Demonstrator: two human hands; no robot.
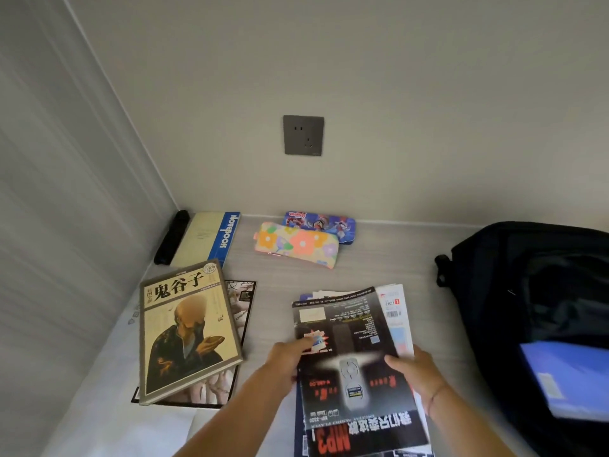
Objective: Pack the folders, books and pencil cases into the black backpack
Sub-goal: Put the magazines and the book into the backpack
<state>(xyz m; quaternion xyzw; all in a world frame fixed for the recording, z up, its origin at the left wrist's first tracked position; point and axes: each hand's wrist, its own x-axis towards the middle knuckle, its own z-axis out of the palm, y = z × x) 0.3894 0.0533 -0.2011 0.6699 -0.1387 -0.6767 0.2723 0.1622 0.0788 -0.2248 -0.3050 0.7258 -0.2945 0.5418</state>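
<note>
A stack of magazines (356,351) with a dark MP3 cover on top lies on the light table. My left hand (290,356) grips its left edge and my right hand (418,371) grips its right edge. The black backpack (534,291) lies open at the right, a blue folder (566,374) sticking out of it. A tan hardcover book (188,328) rests on a dark magazine (242,311) at the left. Farther back lie a blue-spined notebook (211,237), a floral pencil case (296,244) and a blue cartoon pencil case (324,224).
A black folded umbrella (171,237) lies in the back left corner by the notebook. Walls close the table at the left and back; a grey wall socket (303,135) sits above the pencil cases.
</note>
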